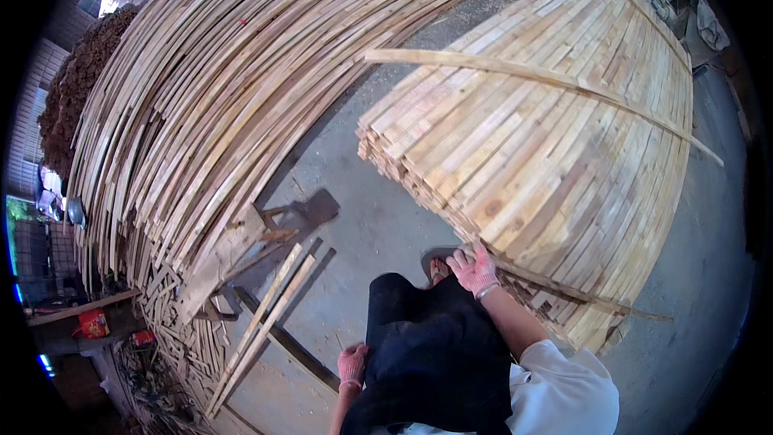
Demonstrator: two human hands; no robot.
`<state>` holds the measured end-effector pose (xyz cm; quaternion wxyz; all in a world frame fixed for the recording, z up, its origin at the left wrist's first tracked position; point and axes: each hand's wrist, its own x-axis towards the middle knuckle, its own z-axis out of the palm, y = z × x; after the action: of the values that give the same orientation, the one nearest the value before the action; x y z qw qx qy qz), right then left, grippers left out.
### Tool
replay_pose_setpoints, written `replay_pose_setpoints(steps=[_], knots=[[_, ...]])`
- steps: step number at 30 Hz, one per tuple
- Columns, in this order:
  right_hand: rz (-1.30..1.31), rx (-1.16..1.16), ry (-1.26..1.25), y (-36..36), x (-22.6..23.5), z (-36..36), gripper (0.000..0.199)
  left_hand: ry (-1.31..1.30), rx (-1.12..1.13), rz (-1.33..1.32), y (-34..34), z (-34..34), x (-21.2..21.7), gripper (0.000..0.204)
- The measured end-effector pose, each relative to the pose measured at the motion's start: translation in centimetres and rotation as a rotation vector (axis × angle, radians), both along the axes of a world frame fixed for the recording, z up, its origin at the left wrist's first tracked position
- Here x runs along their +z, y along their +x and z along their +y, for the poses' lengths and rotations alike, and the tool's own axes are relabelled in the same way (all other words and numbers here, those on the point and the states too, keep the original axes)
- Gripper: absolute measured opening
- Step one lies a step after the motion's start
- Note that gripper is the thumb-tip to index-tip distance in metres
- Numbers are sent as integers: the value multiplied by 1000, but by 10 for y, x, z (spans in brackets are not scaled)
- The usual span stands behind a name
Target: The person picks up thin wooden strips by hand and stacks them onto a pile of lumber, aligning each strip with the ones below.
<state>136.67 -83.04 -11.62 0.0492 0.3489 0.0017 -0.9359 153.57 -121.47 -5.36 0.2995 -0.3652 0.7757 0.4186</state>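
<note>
I see right hand (475,270) in pink glove, fingers bent onto slat (564,290) at low edge of neat stack (547,153). Slat runs long, away rightward from fingertips. Left hand (352,365) hangs farther off, fingers curled, holding nothing.

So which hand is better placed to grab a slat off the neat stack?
The right hand, probably. It already rests at the near edge of the neat stack of slats, while the left hand hangs low by the dark apron, away from the stack.
</note>
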Motion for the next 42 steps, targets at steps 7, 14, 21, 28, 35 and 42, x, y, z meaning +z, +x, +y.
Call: replay_pose_setpoints(steps=[7,14,21,28,35,42], knots=[[-166,-391,310,-65,40,1,3,-166,-719,-125,-33,-165,-79,33],[75,-768,300,-184,159,-26,13,-117,-387,-93,-327,-255,-61,35],[157,-507,391,-280,116,-139,17,278,-125,336,-631,-161,0,34],[-89,-531,387,-381,86,-167,22,253,-784,529,-766,-2,60,45],[43,-634,519,-458,145,-131,26,-26,-1183,467,-848,71,84,75],[-300,-877,358,-490,142,-111,20,64,-1466,317,-900,160,65,94]])
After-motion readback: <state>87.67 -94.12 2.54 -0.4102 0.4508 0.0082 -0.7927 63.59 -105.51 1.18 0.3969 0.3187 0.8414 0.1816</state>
